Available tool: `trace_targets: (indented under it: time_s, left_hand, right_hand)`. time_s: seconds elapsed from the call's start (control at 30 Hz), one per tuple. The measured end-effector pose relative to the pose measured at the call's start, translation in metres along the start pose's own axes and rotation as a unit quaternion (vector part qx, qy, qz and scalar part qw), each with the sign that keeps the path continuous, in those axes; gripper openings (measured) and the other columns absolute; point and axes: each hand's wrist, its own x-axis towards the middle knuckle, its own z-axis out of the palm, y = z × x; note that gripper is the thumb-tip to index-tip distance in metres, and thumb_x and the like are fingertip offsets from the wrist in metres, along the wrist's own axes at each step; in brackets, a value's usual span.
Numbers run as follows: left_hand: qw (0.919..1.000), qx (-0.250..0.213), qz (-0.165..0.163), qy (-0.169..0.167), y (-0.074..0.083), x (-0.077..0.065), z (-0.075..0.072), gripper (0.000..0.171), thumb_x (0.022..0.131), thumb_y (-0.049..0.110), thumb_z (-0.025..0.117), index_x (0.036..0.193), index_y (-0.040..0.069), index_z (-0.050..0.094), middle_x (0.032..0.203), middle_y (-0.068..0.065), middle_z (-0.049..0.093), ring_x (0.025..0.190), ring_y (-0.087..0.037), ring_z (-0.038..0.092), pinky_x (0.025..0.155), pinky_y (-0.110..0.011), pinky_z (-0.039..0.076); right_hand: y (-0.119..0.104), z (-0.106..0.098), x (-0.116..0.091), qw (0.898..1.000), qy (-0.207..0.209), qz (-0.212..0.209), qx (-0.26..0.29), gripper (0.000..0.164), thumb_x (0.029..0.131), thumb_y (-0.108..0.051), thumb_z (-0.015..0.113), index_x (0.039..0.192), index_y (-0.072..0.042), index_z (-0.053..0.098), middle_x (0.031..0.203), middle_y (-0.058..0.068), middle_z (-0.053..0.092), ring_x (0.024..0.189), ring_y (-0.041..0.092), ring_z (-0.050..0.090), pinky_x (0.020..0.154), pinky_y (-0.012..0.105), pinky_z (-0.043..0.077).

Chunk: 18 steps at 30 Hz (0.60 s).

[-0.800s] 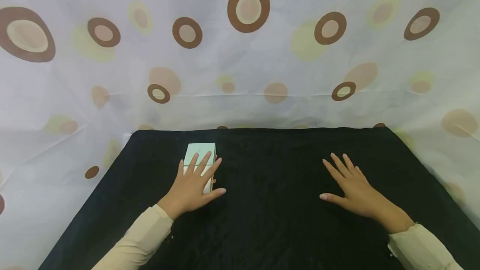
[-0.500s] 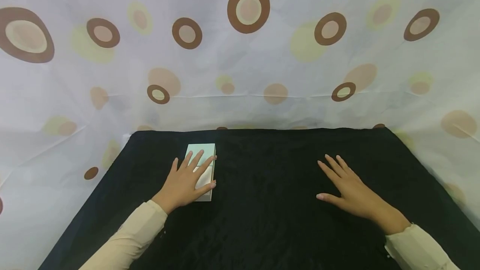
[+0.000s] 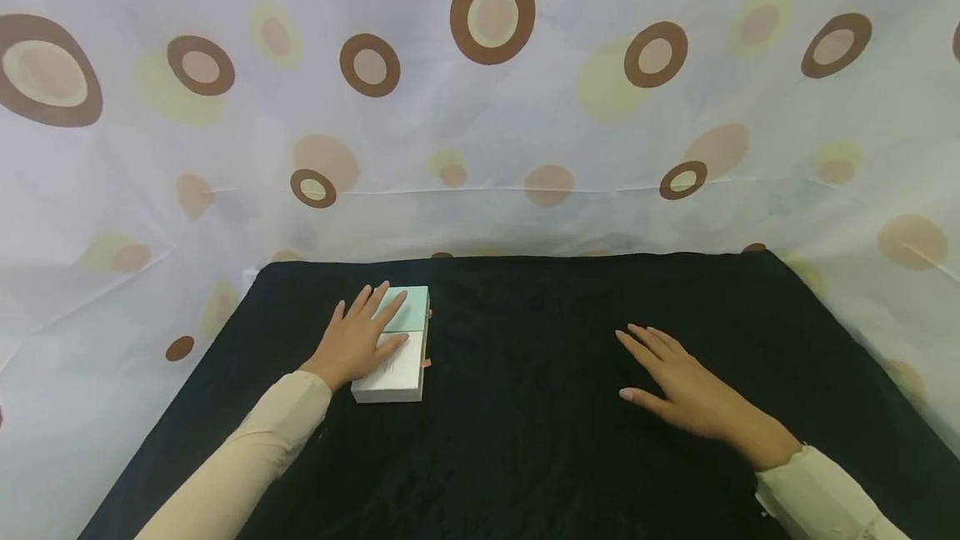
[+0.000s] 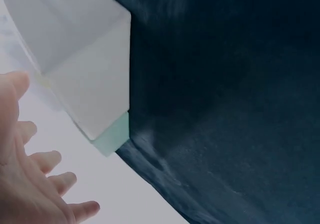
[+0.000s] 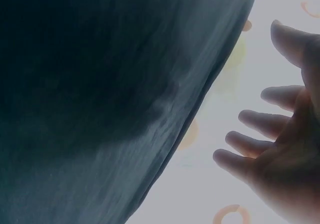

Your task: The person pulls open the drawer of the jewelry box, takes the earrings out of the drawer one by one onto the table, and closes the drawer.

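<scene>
A small box (image 3: 388,369), white in its near part and mint green in its far part, lies on the black cloth left of centre, with small tan tabs along its right side. My left hand (image 3: 352,342) is above the box's left side with fingers spread, overlapping it in the head view. In the left wrist view the box's white side (image 4: 100,78) shows apart from the fingers (image 4: 62,183). Off to the right, my right hand (image 3: 678,386) hovers over the cloth with straight, spread fingers and holds nothing. The right wrist view shows its fingers (image 5: 250,144) apart from everything.
The black cloth (image 3: 525,440) covers the table, its far edge running straight across. Behind it hangs a pale curtain (image 3: 420,140) printed with brown rings and beige dots. It also falls along both sides of the table.
My left hand has drawn left across the box, uncovering more of its white part and right side. My right hand has drifted left and slightly down. The box stays in place.
</scene>
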Motion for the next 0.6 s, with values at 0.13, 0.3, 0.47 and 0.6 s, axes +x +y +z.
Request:
trace_targets:
  time_s: [0.13,0.3,0.47,0.6]
  left_hand:
    - [0.9996,-0.014,-0.013,-0.023,-0.005,0.011,0.004,0.068,0.097,0.046,0.052,0.154,0.021,0.024,0.159,-0.014,0.020,0.144,-0.041,0.019,0.108,-0.067,0.019]
    - [0.9984,-0.031,-0.016,-0.045,-0.010,0.022,0.006,0.068,0.097,0.045,0.051,0.154,0.019,0.024,0.158,-0.015,0.021,0.143,-0.042,0.019,0.108,-0.068,0.017]
    - [0.9952,-0.059,-0.016,-0.077,-0.014,0.028,0.007,0.067,0.098,0.046,0.048,0.152,0.014,0.027,0.158,-0.016,0.022,0.144,-0.041,0.018,0.108,-0.068,0.019]
    - [0.9924,-0.080,-0.009,-0.093,-0.018,0.029,0.007,0.067,0.098,0.045,0.047,0.150,0.005,0.030,0.157,-0.018,0.023,0.144,-0.040,0.019,0.106,-0.067,0.023]
  right_hand:
    - [-0.002,0.003,0.000,1.000,0.001,-0.010,-0.003,0.075,0.094,-0.051,0.054,0.151,-0.009,0.027,0.153,0.019,0.028,0.137,0.043,0.028,0.101,0.062,0.034]
    - [-0.006,0.006,-0.001,1.000,-0.011,-0.010,0.005,0.074,0.094,-0.051,0.053,0.150,-0.008,0.029,0.153,0.019,0.029,0.137,0.044,0.027,0.101,0.063,0.033]
    - [-0.007,0.008,-0.001,1.000,-0.019,-0.002,0.011,0.075,0.094,-0.052,0.052,0.151,-0.008,0.029,0.153,0.019,0.029,0.138,0.044,0.026,0.103,0.063,0.032]
    - [-0.007,0.010,0.000,0.999,-0.028,0.006,0.017,0.076,0.094,-0.051,0.053,0.152,-0.010,0.027,0.154,0.019,0.028,0.139,0.043,0.024,0.104,0.063,0.030]
